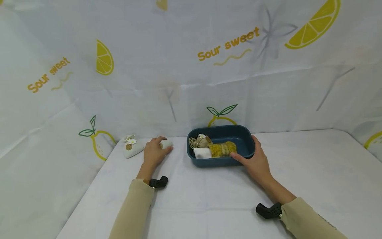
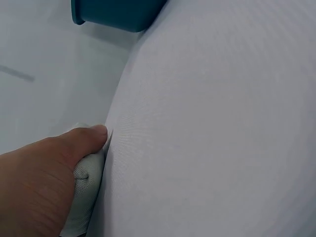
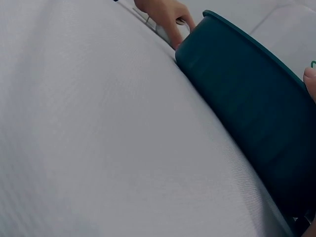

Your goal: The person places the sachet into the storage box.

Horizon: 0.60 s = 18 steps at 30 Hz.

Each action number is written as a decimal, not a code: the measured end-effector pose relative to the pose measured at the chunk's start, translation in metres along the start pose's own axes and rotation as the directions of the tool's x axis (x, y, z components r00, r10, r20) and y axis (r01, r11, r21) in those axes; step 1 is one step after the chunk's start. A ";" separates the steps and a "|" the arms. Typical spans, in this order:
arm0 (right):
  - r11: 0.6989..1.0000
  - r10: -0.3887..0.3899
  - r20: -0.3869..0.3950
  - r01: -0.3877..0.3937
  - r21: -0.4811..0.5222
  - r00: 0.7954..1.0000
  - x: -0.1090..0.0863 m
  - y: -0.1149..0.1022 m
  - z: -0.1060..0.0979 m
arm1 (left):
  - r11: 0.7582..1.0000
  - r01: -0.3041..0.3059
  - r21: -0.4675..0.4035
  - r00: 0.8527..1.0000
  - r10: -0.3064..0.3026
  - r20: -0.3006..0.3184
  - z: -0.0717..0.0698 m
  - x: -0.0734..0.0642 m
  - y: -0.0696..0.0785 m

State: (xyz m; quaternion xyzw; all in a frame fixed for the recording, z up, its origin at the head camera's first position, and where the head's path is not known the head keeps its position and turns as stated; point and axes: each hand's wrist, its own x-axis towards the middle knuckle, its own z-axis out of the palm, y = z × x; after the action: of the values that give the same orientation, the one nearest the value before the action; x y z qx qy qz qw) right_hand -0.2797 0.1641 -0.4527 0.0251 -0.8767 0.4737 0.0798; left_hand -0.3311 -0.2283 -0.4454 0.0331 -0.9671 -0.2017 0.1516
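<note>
Pale cloth pouch (image 1: 166, 144) sits in the left hand's (image 1: 154, 152) grip on the white tabletop (image 1: 185, 199), close to its back edge; the grip is narrow, with the thumb on the near side and the fingers bent over the far side, part of the pouch showing between them. Just left of that grip lies a second pale pouch (image 1: 134, 151) with a gathered neck, a white flower and a round brown tag. To the right of the grip, a little apart, stands a dark blue box (image 1: 226, 162). Its right end is held by the right hand (image 1: 256, 162), thumb over the front rim and fingers round the outer end wall. Inside the box, left of the right hand's thumb, lie a yellow bundle (image 1: 223, 149), a white item (image 1: 202, 153) in the front left corner, and a beige pouch (image 1: 204, 142) with a white flower behind it. Behind both grips hangs a white cloth (image 1: 149, 89) printed with lemons and "Sour sweet".
</note>
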 end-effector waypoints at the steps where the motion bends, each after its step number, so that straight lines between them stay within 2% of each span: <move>1: 1.000 -0.001 -0.001 0.001 0.000 1.000 0.000 0.000 0.000 | 1.000 0.003 -0.003 1.000 -0.003 -0.007 0.000 0.000 0.000; 12: 1.000 0.012 0.014 -0.012 -0.004 1.000 -0.002 -0.003 0.000 | 0.998 0.031 -0.060 0.996 -0.036 -0.087 0.001 -0.007 0.003; 18: 1.000 0.003 -0.005 -0.003 -0.012 1.000 0.000 -0.001 0.001 | 0.997 0.001 -0.073 0.996 -0.007 -0.091 0.003 -0.006 0.002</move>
State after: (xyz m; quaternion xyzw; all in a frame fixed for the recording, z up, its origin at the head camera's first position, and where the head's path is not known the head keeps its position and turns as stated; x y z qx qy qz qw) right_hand -0.2793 0.1631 -0.4522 0.0221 -0.8793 0.4687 0.0812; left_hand -0.3263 -0.2248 -0.4494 0.0387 -0.9510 -0.2356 0.1966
